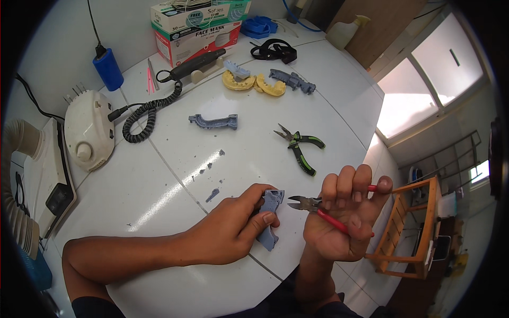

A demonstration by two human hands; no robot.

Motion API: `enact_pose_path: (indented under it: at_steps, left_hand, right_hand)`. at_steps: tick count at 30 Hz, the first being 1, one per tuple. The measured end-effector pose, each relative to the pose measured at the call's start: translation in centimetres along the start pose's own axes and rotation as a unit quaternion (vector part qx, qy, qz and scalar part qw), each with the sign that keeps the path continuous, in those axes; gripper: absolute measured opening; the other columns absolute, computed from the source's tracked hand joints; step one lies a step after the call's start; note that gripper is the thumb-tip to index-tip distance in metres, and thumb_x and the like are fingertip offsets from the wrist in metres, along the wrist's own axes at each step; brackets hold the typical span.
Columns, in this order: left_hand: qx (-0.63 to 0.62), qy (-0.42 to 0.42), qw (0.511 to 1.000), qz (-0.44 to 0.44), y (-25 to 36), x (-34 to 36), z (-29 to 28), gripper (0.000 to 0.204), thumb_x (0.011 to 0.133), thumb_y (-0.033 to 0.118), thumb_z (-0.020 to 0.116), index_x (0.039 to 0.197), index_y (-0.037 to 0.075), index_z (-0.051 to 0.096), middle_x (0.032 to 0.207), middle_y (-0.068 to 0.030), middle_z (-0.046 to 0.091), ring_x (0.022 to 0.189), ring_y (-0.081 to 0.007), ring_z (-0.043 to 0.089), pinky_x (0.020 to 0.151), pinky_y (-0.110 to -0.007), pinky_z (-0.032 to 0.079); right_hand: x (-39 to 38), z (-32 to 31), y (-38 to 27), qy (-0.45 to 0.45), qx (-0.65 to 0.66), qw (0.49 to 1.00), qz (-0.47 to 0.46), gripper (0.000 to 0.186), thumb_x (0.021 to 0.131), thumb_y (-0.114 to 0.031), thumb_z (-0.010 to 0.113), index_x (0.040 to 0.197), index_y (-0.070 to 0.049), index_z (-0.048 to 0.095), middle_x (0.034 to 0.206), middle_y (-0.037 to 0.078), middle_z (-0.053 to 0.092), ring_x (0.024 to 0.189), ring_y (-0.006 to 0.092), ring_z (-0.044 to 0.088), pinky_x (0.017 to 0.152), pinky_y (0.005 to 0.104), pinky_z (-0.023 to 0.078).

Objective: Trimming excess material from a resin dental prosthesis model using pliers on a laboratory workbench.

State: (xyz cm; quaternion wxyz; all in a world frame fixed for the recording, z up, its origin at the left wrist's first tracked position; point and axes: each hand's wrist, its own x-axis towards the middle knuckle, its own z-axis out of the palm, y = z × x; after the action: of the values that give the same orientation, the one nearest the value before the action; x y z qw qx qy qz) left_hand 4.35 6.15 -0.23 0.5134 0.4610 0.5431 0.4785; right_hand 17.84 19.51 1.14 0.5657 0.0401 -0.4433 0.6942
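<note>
Right hand [348, 210] holds red-handled cutters [333, 221], left hand [228, 229] blue piece [272, 200]; scraps [212, 195] dot white tiled tabletop [254, 161]; window [448, 66] beyond.

Cutters [327, 217] right of block [273, 199], perhaps higher.

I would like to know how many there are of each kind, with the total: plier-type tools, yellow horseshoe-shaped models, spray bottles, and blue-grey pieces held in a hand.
Plier-type tools: 2 (red-handled cutters in the right hand, green-and-black pliers)
Yellow models: 2
Spray bottle: 1
Blue-grey piece in the left hand: 1
Total: 6
</note>
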Motion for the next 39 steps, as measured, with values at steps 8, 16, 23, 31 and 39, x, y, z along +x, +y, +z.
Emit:
enact_pose_path:
  at_steps: [8,16,23,31,39]
  left_hand:
    - [0.027,-0.01,1.0,0.01,1.0,-0.5,0.0,0.052,0.104,0.014,0.044,0.151,-0.004,0.033,0.101,-0.0106,0.065,0.083,-0.0156,0.061,0.078,-0.031,0.051]
    - [0.059,-0.01,0.998,0.022,0.9,-0.5,0.1,0.054,0.102,0.013,0.043,0.152,-0.005,0.032,0.085,-0.0055,0.058,0.073,-0.0127,0.059,0.07,-0.03,0.049]
    - [0.119,0.001,0.99,0.072,0.9,-0.6,0.3,0.051,0.102,0.013,0.043,0.15,-0.003,0.036,0.08,-0.0069,0.058,0.066,-0.0148,0.056,0.066,-0.031,0.048]
    - [0.071,0.0,0.997,0.009,0.8,-0.5,-0.1,0.045,0.104,0.017,0.035,0.144,-0.001,0.044,0.081,-0.0075,0.058,0.071,-0.0158,0.057,0.067,-0.032,0.048]
    - [0.059,0.006,0.998,0.012,0.8,-0.4,0.2,0.041,0.102,0.015,0.039,0.138,-0.002,0.045,0.073,-0.01,0.054,0.065,-0.0213,0.055,0.065,-0.036,0.045]
  right_hand:
    - [0.1,0.7,-0.8,-0.01,-0.057,0.998,-0.018,0.078,0.072,-0.017,0.062,0.143,-0.008,0.032,0.099,0.008,0.037,0.08,0.0157,0.041,0.066,0.0284,0.039]
    - [-0.2,1.5,-0.6,-0.033,-0.044,0.998,0.018,0.077,0.072,-0.016,0.061,0.143,-0.008,0.031,0.099,0.009,0.037,0.08,0.0164,0.041,0.066,0.0301,0.039]
    - [0.1,0.8,0.0,-0.039,-0.08,0.993,-0.076,0.075,0.076,-0.019,0.06,0.144,-0.006,0.029,0.101,0.009,0.037,0.083,0.0166,0.041,0.07,0.0314,0.039]
    - [-0.5,2.3,-0.8,0.013,-0.053,0.998,0.032,0.08,0.075,-0.018,0.062,0.146,-0.004,0.026,0.103,0.011,0.038,0.086,0.018,0.043,0.074,0.0337,0.04]
    - [-0.2,2.3,-1.4,0.032,-0.047,0.996,0.065,0.086,0.074,-0.017,0.062,0.149,-0.002,0.022,0.105,0.012,0.04,0.088,0.0189,0.045,0.076,0.0348,0.041]
